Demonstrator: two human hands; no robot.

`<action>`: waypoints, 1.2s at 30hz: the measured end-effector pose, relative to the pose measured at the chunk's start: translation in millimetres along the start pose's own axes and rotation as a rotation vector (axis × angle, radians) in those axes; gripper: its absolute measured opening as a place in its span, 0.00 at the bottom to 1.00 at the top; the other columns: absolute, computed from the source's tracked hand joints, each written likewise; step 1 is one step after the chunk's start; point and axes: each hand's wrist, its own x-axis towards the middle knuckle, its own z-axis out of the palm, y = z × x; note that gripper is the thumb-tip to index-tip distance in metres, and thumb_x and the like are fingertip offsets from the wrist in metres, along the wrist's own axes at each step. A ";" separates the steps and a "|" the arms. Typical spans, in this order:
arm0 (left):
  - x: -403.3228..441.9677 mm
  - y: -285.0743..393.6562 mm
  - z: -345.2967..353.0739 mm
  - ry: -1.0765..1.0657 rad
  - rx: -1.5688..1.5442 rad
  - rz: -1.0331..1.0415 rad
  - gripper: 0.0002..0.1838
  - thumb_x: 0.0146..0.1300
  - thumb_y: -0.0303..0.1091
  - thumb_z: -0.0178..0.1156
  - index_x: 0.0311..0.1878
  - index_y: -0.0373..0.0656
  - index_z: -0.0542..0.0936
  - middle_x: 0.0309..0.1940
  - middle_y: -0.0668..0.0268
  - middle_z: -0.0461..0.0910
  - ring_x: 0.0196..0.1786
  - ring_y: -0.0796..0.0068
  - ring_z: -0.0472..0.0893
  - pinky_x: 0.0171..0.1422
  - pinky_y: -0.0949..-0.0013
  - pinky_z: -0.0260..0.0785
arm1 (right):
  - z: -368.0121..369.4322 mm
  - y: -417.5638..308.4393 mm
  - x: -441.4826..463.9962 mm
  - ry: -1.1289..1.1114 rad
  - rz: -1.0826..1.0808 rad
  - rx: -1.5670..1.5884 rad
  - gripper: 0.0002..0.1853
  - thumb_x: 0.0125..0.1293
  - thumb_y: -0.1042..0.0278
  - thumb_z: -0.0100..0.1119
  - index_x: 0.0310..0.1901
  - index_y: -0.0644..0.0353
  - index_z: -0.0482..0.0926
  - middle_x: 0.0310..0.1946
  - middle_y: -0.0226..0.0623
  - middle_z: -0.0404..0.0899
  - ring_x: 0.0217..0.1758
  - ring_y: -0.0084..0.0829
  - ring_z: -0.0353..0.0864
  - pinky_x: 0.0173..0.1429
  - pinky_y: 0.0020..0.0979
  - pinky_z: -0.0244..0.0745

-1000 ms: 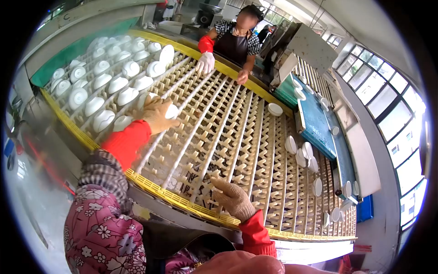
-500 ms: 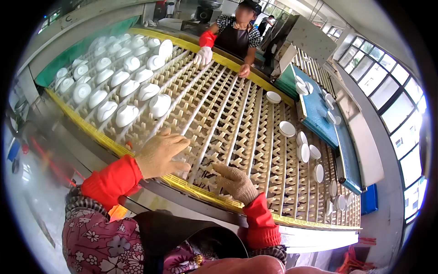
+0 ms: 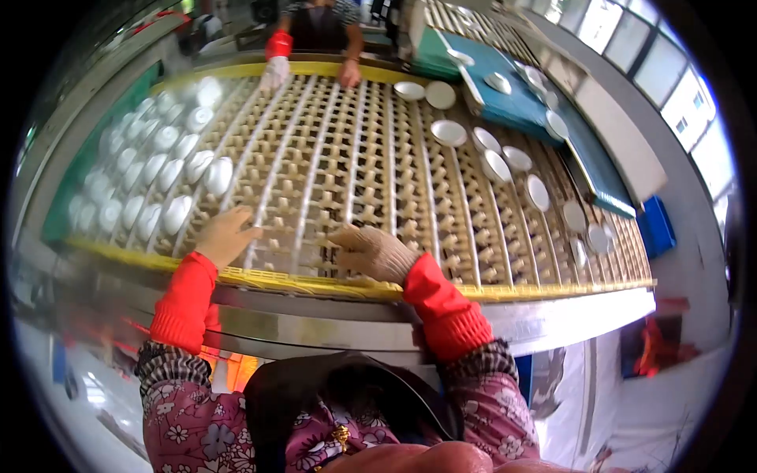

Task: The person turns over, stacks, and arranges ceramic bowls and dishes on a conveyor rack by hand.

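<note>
My left hand (image 3: 225,239), in a tan glove and red sleeve, rests over the near yellow edge (image 3: 331,285) of a slatted rack (image 3: 315,169), its fingers apart and nothing in them. To its right, my right hand (image 3: 377,254), gloved the same way, lies over the rack with fingers extended and holds nothing. The nearest white bowl (image 3: 176,214) sits upside down beyond my left hand, among several bowls on the rack's left part. Round white dishes, one of them a dish (image 3: 449,132) near the middle, lie scattered on the right part.
Across the rack, a co-worker's gloved hand (image 3: 274,72) and bare hand (image 3: 349,73) are at the far edge. A blue-green belt (image 3: 505,98) with white dishes runs along the upper right. A blue bin (image 3: 657,226) is at the far right.
My left hand has drawn back from the bowls to the near edge. The view has turned to the right. The dishes on the right have shifted nearer the rack's middle.
</note>
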 end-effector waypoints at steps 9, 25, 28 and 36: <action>4.2 -24.6 12.3 -0.036 0.251 -0.120 0.21 0.80 0.51 0.68 0.54 0.39 0.88 0.56 0.43 0.90 0.61 0.32 0.86 0.63 0.40 0.77 | 8.6 19.1 1.9 0.029 -0.015 0.013 0.23 0.78 0.49 0.66 0.62 0.59 0.91 0.50 0.48 0.96 0.52 0.49 0.97 0.59 0.52 0.88; 35.5 188.6 95.8 0.290 0.266 0.258 0.23 0.73 0.49 0.77 0.58 0.39 0.89 0.53 0.52 0.89 0.59 0.40 0.84 0.66 0.42 0.75 | -153.5 71.1 -178.9 0.820 0.394 -0.017 0.30 0.81 0.46 0.76 0.76 0.54 0.86 0.63 0.48 0.93 0.51 0.36 0.96 0.59 0.42 0.91; 33.7 174.6 101.9 0.269 0.285 0.184 0.24 0.74 0.51 0.77 0.58 0.39 0.89 0.50 0.51 0.90 0.57 0.38 0.86 0.64 0.41 0.76 | -213.7 177.0 -240.8 1.378 0.296 -0.052 0.27 0.77 0.56 0.78 0.73 0.53 0.87 0.59 0.47 0.92 0.56 0.38 0.92 0.64 0.43 0.85; 26.9 207.3 85.5 0.140 0.118 -0.190 0.25 0.76 0.56 0.74 0.49 0.38 0.91 0.44 0.48 0.92 0.51 0.41 0.90 0.59 0.41 0.79 | -321.4 316.3 -409.4 2.015 1.081 0.035 0.60 0.72 0.21 0.73 0.88 0.67 0.72 0.84 0.62 0.78 0.87 0.59 0.78 0.89 0.50 0.72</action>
